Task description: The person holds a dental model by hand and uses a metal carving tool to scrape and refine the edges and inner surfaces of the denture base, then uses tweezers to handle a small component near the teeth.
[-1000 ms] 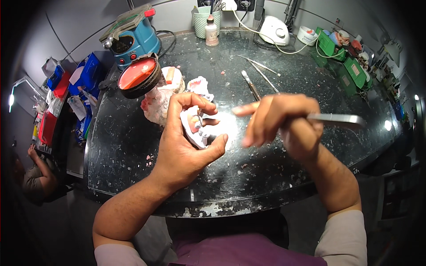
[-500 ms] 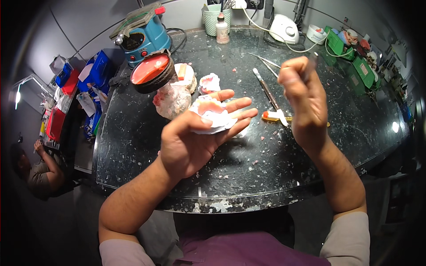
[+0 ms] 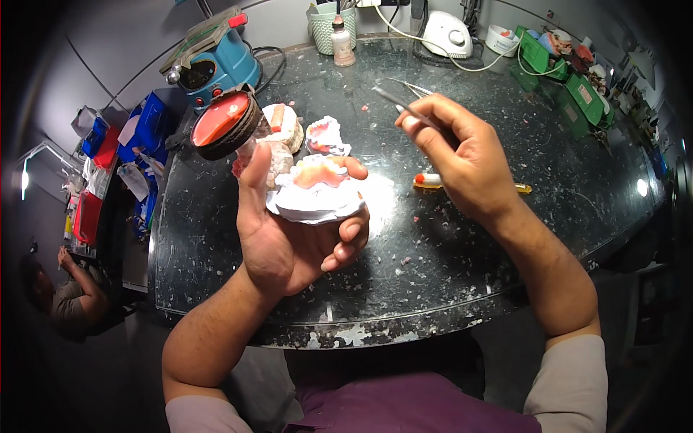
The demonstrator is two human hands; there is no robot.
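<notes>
My left hand [image 3: 271, 238] is closed around a white plaster dental model [image 3: 315, 203] and holds it up over the table. Pink wax [image 3: 317, 173] and a row of teeth show on the model's upper side. In my right hand [image 3: 469, 155] is a slim dark metal hand tool [image 3: 393, 99], pinched between thumb and fingers. Its tip points up and left, apart from the model; the rest is hidden in the palm. A second small model with pink wax [image 3: 326, 136] lies just beyond my left hand.
Left of the models are a round dark tin of red wax [image 3: 224, 124] and a blue machine [image 3: 220, 72]. Tweezers [image 3: 411, 87] and a yellow-handled knife [image 3: 427, 180] lie near my right hand. A bottle [image 3: 342, 45], a white device [image 3: 447, 36] and green trays [image 3: 588, 101] stand farther back.
My left hand has tilted the model upright and curled its fingers round it. My right hand has come down leftward with its tool. The dark-handled tool on the table no longer shows where it lay.
</notes>
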